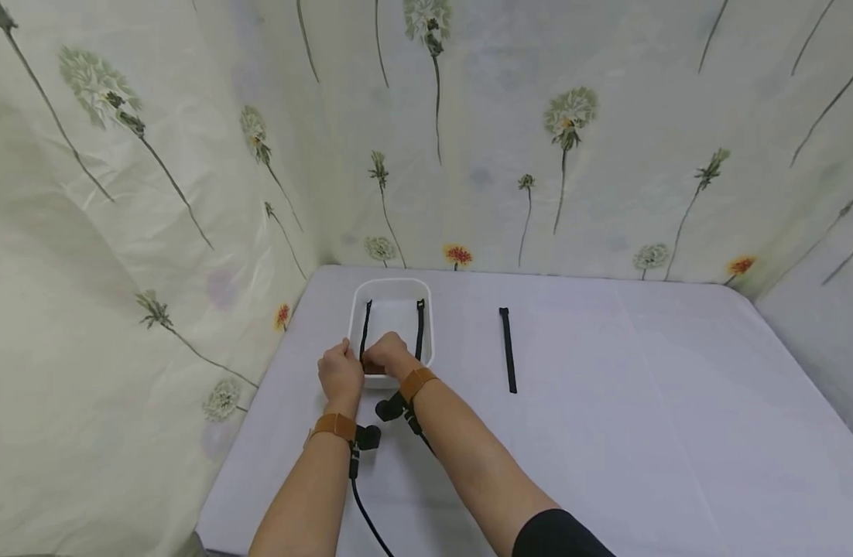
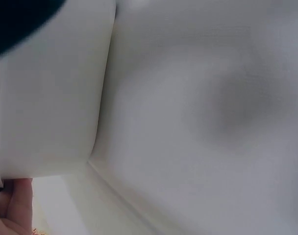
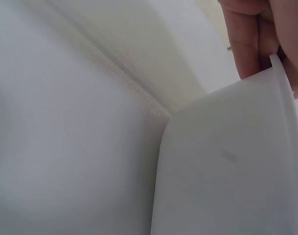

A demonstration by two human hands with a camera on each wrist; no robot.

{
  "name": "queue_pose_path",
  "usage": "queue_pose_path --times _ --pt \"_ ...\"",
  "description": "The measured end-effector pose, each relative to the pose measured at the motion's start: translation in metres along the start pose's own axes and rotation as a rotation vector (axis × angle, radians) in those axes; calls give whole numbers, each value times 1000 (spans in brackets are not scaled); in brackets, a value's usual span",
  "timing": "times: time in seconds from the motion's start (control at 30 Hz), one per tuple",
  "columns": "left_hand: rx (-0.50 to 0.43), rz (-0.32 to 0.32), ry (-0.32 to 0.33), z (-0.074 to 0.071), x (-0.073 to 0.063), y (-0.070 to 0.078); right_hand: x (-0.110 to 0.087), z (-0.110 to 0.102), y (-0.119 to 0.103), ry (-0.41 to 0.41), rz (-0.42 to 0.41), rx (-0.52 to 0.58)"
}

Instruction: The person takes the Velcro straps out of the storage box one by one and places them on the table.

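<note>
1. Tray (image 1: pixel 394 313), white and round-cornered, sat toward the far left of the pale table (image 1: pixel 594 425), near a flower-printed curtain (image 1: pixel 496 139).
2. The person's left hand (image 1: pixel 340 373) was at the tray's left side, fingers pinching the rim.
3. The right hand (image 1: pixel 388 354) reached inside at the near end; I couldn't tell whether its fingers were spread or pinching anything.
4. Two black straps lay in the tray. The left strap (image 1: pixel 366 329) ran down beside the right hand, touching or not I couldn't say; the right strap (image 1: pixel 420 325) vanished behind that hand and wrist.
5. A third strap (image 1: pixel 508 352) lay on the table, well apart to the right.
6. Brown bands (image 1: pixel 334 425) circled both wrists, with black cameras (image 1: pixel 367 438) attached and a cable (image 1: pixel 367 514) trailing from the left one.
7. A blurred dark shape (image 2: pixel 16 22) blocked one corner of the left wrist view.
</note>
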State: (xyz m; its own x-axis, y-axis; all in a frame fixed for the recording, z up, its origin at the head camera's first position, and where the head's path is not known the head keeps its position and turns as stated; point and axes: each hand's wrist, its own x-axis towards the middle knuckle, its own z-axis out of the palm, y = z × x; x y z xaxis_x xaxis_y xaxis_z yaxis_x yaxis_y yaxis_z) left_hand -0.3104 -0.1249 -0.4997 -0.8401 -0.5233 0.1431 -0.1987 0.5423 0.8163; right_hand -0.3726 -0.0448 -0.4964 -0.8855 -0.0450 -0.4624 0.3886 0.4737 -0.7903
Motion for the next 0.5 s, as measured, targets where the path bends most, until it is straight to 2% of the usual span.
queue_pose_path --times 0.33,0.5 --pt "31 46 22 2 1 -1 -1 -16 -2 49 -27 -72" --pt "33 32 15 1 1 1 -4 -28 -6 23 -52 -7"
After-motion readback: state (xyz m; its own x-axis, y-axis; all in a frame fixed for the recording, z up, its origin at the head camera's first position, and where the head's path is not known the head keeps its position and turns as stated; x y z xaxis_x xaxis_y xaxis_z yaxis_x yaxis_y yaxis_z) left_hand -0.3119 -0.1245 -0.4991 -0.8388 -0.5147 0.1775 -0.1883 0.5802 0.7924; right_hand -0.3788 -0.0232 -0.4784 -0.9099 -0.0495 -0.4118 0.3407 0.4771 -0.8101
